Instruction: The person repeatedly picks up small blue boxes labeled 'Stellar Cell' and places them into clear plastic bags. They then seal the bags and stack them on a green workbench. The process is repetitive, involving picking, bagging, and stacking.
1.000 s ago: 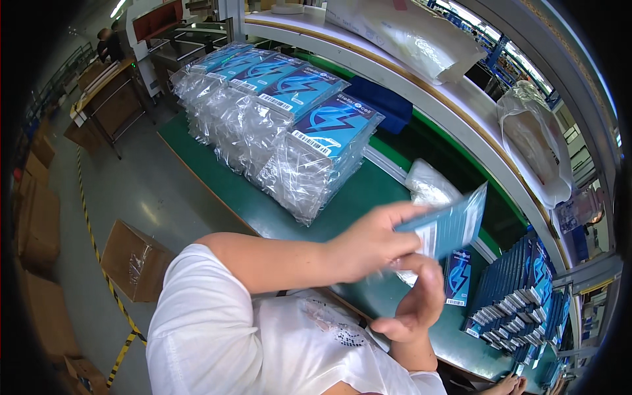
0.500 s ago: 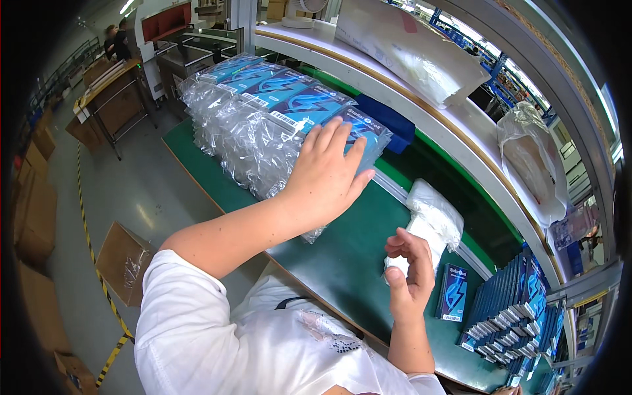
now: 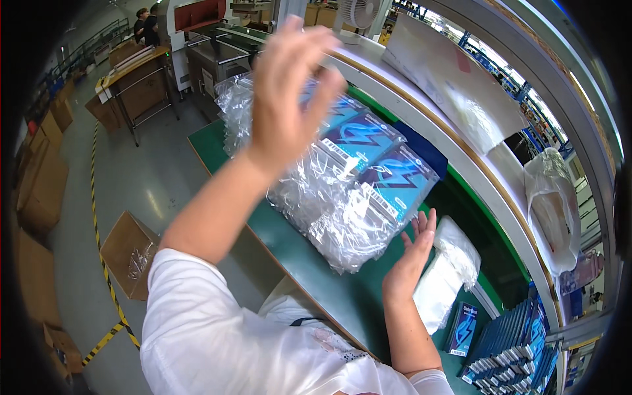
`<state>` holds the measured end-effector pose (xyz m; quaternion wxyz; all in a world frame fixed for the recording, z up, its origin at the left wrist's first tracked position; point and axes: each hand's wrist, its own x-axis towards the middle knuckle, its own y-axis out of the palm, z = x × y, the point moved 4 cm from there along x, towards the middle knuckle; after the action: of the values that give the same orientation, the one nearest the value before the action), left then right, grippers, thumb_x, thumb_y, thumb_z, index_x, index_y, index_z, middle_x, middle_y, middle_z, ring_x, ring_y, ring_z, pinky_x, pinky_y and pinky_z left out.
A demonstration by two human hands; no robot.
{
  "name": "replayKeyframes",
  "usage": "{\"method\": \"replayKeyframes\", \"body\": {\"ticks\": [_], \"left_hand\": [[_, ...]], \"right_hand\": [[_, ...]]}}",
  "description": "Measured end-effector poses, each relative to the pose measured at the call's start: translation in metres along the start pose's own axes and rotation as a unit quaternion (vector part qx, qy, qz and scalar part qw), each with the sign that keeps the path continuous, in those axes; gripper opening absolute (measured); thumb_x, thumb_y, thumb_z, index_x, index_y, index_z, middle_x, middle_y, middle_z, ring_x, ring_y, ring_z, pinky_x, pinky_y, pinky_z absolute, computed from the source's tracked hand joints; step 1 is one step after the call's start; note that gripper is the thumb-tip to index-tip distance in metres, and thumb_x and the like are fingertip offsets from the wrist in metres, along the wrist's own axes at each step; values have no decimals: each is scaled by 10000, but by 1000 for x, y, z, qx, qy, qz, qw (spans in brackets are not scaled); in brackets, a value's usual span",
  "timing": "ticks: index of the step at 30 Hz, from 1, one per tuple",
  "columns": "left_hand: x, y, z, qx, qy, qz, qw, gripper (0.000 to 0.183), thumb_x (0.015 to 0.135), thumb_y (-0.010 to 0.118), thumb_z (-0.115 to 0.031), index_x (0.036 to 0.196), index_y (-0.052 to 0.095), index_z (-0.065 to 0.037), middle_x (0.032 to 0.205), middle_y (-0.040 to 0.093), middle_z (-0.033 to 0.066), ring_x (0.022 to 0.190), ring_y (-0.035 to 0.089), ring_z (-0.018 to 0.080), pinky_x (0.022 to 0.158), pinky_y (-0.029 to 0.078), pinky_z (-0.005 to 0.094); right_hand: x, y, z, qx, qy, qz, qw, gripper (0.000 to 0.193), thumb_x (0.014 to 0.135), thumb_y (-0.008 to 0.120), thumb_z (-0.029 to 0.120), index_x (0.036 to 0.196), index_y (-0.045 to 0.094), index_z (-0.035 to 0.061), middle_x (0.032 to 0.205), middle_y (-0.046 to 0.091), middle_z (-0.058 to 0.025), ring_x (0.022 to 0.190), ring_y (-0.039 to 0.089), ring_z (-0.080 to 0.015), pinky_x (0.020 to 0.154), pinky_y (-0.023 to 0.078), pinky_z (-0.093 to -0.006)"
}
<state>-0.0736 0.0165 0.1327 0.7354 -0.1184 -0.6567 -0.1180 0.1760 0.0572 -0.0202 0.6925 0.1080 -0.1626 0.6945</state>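
Several rows of flat blue boxes in clear plastic bags stand on the green table, loose bag ends bunched toward me. My left hand, smeared by motion, is raised over the rows' far left part; its fingers stretch up, thumb apart, and nothing shows in them. At the rows' right end my right hand stands upright, fingers stretched out and empty. I cannot tell whether it touches the bags. Just right of that hand lies a pile of white plastic bags.
A single blue box and a dense stack of unbagged boxes occupy the table's right end. Behind the rows sits a dark blue bin, under a white shelf. On the floor at left is an open carton.
My left hand has lifted off the bagged boxes and moved left and up. My right hand has come up beside the rows' right end. The view has shifted, and the rows sit lower right.
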Motion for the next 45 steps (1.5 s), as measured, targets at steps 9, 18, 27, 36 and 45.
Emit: {"method": "replayKeyframes", "body": {"ticks": [9,18,27,36,45], "left_hand": [[-73,66,166,116,-192,539,812,677,947,284,-534,1398,325,-31,1504,196,145,1408,113,287,1120,93,479],[-90,80,150,11,-189,569,800,605,978,249,-424,1395,302,11,1470,277,158,1385,204,270,1129,145,405],[-70,75,157,-57,-300,488,818,712,938,321,-547,1391,321,1,1474,263,170,1391,190,273,1123,155,365],[-63,-5,277,-116,-579,134,796,920,825,277,-753,1275,482,22,1292,512,179,1294,364,294,1034,252,511],[-251,-7,282,-270,-822,92,494,728,856,404,-656,1184,542,-21,1225,550,155,1085,544,305,949,417,450]], "right_hand": [[17,-9,11,-10,-30,-20,999,709,951,237,546,1434,224,27,1414,314,-212,1296,330,-306,1022,288,-428],[29,-5,30,-33,-84,-21,996,662,955,261,512,1416,287,37,1415,332,-180,1290,343,-280,1034,287,-420],[31,-16,24,-9,-45,-2,999,699,941,266,555,1408,312,38,1396,365,-194,1294,345,-284,1031,281,-427],[-9,-9,-32,61,242,14,968,933,842,206,751,1455,166,49,1461,250,-204,1346,244,-334,1050,223,-473],[-9,40,-34,307,325,100,889,720,911,317,627,1342,343,50,1323,439,-133,1222,426,-273,1008,361,-416]]}}
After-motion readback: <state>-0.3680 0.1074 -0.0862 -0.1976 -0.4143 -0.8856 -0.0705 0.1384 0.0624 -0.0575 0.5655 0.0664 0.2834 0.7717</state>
